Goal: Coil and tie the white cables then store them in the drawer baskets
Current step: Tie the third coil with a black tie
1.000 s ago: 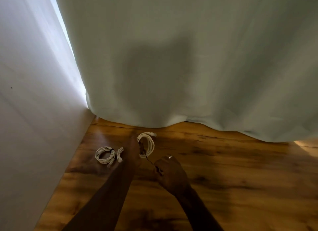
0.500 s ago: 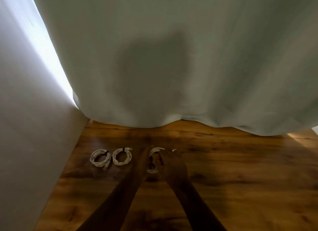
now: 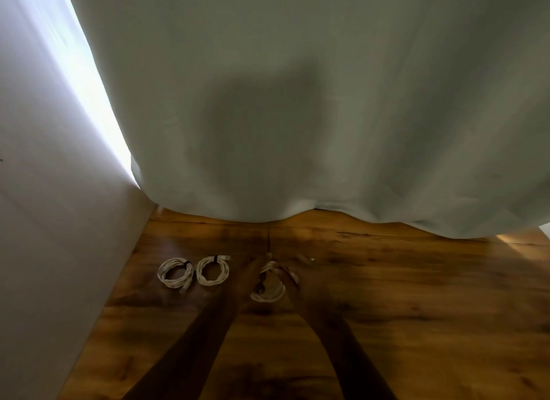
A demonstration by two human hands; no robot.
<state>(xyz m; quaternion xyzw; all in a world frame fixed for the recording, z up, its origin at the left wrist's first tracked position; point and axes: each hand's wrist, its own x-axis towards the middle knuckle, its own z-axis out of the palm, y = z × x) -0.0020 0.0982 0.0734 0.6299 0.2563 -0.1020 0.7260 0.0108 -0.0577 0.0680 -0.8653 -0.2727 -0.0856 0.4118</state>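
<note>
While both hands work low over it, a wood floor (image 3: pixel 416 325) spreads under & to the right of them, w/ a pale curtain (image 3: pixel 297 116) hanging just beyond the fingertips and a white wall (image 3: pixel 44 250) off to the left. Left hand (image 3: pixel 248 280) & right hand (image 3: pixel 300 283) sit close together, fingers curled round a white cable coil (image 3: pixel 268 294) between them; blur hides the exact grip. Just left of the left hand lie two tied coils, near one (image 3: pixel 212 270) touching far one (image 3: pixel 175 273), each w/ a dark tie.
</note>
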